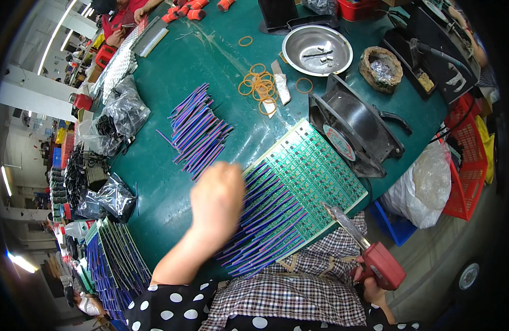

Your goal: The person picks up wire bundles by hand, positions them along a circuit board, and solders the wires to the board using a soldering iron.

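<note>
A green circuit board panel [315, 165] lies at a slant near the table's front edge, with rows of small dark parts. Many blue, purple and black wires [265, 220] stick out from it toward me, side by side. My left hand [218, 193] is curled, slightly blurred, above the panel's left edge; its fingertips and anything in them are hidden. Beyond it lies a loose bundle of similar wires [196, 132]. My right hand [371, 289] grips a red soldering gun [382, 266], its metal tip over the panel's right part.
A black fan [356, 127] stands beyond the panel, near a steel bowl [317, 51], rubber bands [260, 85] and a rough brown pot [381, 69]. At left are plastic bags [125, 107] and wired panels [114, 259]. Red crates [465, 165] stand at right; a person in red [122, 22] sits across.
</note>
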`<state>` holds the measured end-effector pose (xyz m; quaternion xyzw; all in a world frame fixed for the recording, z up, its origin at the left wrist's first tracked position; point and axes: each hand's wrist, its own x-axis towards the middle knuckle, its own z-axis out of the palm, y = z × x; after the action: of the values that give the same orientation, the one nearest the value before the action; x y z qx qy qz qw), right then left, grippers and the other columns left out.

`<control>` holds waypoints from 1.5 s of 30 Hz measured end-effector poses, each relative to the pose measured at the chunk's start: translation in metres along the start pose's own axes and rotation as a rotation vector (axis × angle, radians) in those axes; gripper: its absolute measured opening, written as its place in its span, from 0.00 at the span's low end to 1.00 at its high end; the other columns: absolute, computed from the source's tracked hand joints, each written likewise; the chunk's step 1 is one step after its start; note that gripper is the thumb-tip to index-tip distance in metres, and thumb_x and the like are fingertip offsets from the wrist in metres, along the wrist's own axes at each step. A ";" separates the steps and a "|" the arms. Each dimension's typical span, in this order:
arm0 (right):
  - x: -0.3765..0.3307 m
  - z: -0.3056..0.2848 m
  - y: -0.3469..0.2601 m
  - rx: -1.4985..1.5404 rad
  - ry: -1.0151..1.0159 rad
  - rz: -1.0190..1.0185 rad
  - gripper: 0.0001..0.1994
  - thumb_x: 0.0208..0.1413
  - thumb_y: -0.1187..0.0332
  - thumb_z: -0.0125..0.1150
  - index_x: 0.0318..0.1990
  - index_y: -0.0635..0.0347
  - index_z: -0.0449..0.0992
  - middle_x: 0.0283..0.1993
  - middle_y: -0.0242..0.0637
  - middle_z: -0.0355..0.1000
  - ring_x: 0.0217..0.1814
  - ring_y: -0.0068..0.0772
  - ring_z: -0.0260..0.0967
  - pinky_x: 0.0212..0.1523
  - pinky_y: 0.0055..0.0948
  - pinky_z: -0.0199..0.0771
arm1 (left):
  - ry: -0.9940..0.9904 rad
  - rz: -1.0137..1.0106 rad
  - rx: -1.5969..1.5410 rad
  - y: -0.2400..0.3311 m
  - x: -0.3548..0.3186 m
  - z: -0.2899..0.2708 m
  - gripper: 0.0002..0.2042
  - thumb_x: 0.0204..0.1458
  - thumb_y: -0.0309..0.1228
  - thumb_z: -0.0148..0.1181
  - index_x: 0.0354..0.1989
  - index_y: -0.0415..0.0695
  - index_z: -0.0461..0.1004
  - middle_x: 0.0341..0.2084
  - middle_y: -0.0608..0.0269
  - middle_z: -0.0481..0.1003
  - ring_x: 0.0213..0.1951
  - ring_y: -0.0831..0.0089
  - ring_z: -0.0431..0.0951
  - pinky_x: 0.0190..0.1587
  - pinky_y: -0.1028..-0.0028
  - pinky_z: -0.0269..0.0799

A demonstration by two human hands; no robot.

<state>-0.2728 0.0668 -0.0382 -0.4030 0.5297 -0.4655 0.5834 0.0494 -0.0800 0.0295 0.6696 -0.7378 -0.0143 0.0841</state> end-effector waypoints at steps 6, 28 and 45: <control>0.001 0.005 0.001 0.058 -0.003 -0.010 0.40 0.46 0.50 0.71 0.53 0.80 0.64 0.30 0.39 0.72 0.23 0.23 0.70 0.23 0.20 0.69 | 0.177 -0.132 0.057 -0.055 0.013 0.022 0.06 0.48 0.23 0.58 0.34 0.38 0.75 0.30 0.53 0.73 0.35 0.56 0.75 0.39 0.63 0.70; -0.005 -0.012 0.004 0.008 -0.202 0.032 0.28 0.56 0.56 0.62 0.58 0.62 0.62 0.55 0.50 0.66 0.33 0.30 0.67 0.33 0.29 0.70 | 0.100 -0.319 -0.534 -0.075 0.019 0.026 0.06 0.49 0.21 0.61 0.36 0.38 0.78 0.25 0.68 0.73 0.22 0.82 0.71 0.24 0.78 0.66; -0.006 -0.001 0.006 -0.313 0.065 -0.133 0.28 0.47 0.57 0.69 0.48 0.71 0.71 0.23 0.29 0.73 0.23 0.21 0.72 0.26 0.20 0.71 | 0.035 0.550 -0.232 0.061 -0.039 0.003 0.14 0.39 0.20 0.62 0.38 0.34 0.77 0.29 0.59 0.73 0.26 0.68 0.74 0.25 0.73 0.71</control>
<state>-0.2737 0.0739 -0.0426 -0.5077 0.5866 -0.4276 0.4640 -0.0072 -0.0354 0.0304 0.4307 -0.8833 -0.0637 0.1736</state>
